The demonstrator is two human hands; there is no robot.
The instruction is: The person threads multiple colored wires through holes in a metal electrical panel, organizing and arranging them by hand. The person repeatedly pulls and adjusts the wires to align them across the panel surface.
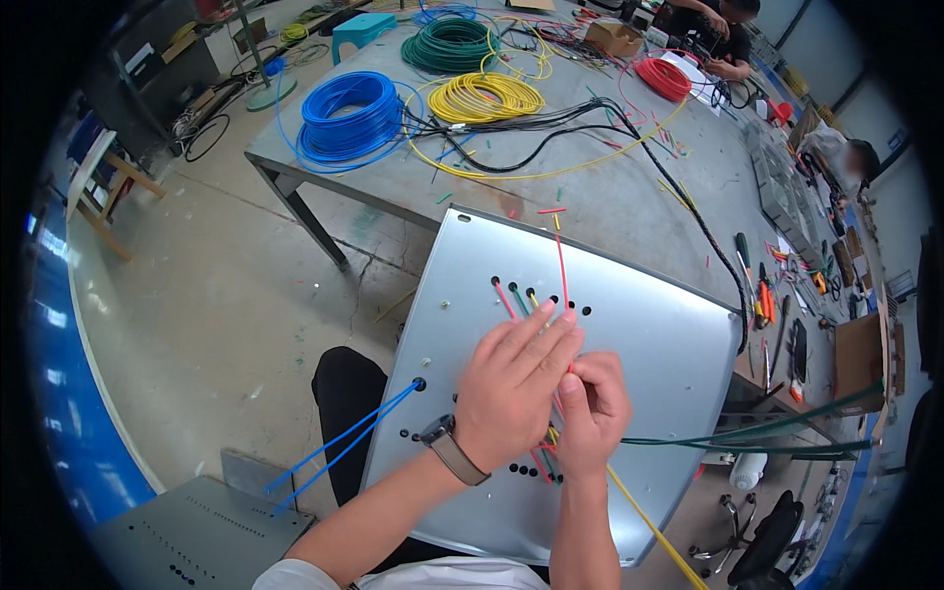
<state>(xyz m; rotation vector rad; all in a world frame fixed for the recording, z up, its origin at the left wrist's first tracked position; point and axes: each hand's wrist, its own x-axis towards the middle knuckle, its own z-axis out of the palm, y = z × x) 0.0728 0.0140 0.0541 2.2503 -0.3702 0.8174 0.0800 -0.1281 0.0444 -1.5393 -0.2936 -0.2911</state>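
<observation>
A silvery metal panel [457, 285] with rows of holes lies tilted before me, its far edge by the workbench. My left hand [511, 383] is stretched out flat across it, over several thin coloured wires. Close beside its fingertips, my right hand [593, 408] pinches a red wire [562, 261], whose free end sticks up past the fingers. Green and yellow wires [521, 300] come out of the upper holes and run under my left hand. Two blue wires [359, 430] hang from a hole at the left. Dark green wires [728, 442] and a yellow wire [654, 531] trail off to the right.
Blue [349, 113], green [450, 44] and yellow [487, 96] wire coils sit on the grey workbench [580, 187], with a black cable bundle [678, 182] and scraps. Hand tools [762, 295] lie at the right. Another person [713, 34] works at the far end.
</observation>
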